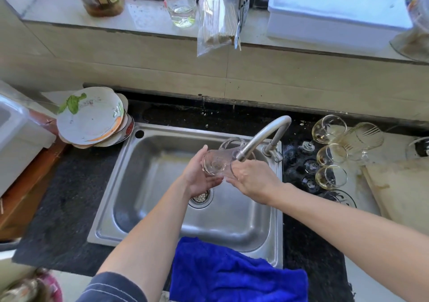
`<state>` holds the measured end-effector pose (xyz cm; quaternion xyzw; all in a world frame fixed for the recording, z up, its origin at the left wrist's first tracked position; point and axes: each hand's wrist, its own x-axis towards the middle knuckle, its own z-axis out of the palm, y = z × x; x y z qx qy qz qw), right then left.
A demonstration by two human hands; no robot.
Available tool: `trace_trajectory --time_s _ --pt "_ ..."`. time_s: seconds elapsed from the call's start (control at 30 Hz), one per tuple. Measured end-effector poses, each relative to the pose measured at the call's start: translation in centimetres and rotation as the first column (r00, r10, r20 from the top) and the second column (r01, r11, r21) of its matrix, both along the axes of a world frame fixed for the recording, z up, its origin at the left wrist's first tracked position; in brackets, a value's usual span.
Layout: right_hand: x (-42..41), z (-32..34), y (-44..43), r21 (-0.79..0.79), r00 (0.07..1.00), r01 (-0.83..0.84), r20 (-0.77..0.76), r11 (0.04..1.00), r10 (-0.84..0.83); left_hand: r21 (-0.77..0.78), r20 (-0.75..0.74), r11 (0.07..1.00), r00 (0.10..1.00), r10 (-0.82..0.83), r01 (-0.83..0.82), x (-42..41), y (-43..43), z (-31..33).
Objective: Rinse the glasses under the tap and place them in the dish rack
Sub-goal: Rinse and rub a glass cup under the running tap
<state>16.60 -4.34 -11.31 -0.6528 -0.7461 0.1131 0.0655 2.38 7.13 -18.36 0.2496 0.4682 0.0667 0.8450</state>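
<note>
Frame centre, above the sink (148, 185): a clear, handled glass (216, 164) lies on its side under the tap (267, 134). Its long axis runs left–right, base left, handle up. The left hand (199, 177) cups the base; the right hand (254, 182) grips the mouth end.

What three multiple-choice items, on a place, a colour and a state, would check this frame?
1. Where are the plates? A) left of the sink B) in it C) on the sill
2. What colour is the cloth? A) red B) blue C) white
3. How is the glass at the tap? A) standing in the sink B) held by the left hand and right hand C) lying on the counter
Answers: 1 A, the stack sits beside the sink's left rim; 2 B, it is bright blue; 3 B, both hands grip it under the spout.
</note>
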Motion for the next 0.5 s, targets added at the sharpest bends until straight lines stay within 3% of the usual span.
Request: trace_trajectory --time_s 0.1,0.2,0.3,0.43,0.5 --pt "-1.2 0.0 0.7 -0.019 0.987 0.132 -0.085 0.991 -0.133 -0.068 0.152 0.984 0.973 0.173 -0.165 1.0 -1.3 0.2" --pt "-1.5 0.0 0.2 -0.024 0.990 0.084 -0.111 0.996 -0.086 -0.020 0.034 0.975 0.974 0.223 -0.223 1.5 -0.7 0.3" --pt "0.7 -0.3 -1.4 0.055 0.990 -0.128 -0.057 0.990 0.131 0.052 -0.120 0.993 0.987 0.110 -0.104 0.8 0.9 0.1" --pt "0.4 -0.3 0.0 -0.001 0.989 -0.122 0.082 0.993 0.122 0.032 -0.154 0.999 0.988 0.000 0.005 1.8 0.6 1.1" --pt "1.4 -0.4 -0.3 0.049 0.981 -0.182 0.082 0.982 0.177 0.046 -0.158 0.998 0.987 0.038 -0.031 1.2 1.4 1.0"
